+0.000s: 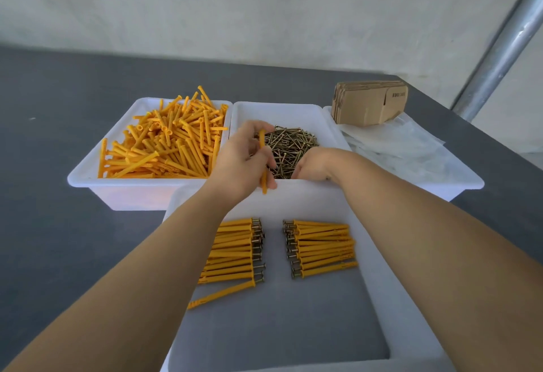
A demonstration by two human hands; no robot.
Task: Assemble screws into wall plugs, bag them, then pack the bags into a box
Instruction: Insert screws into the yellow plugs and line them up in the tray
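Note:
My left hand (242, 157) grips one orange wall plug (263, 179) nearly upright over the near edge of the screw tray (244, 111). My right hand (316, 164) reaches down into the pile of dark screws (289, 144); its fingertips are hidden among them, so what they hold is unclear. Loose orange plugs (164, 142) fill the left tray (88, 177). In the near tray (293, 198) lie two rows of assembled plugs with screws, a left row (235, 249) and a right row (321, 247). One assembled plug (223, 294) lies apart, slanted.
A stack of flat cardboard boxes (368, 101) stands at the back right on clear plastic bags (402, 142) in a third tray (458, 186). The dark grey table (44, 224) runs left. A metal pole (499, 45) slants at the far right.

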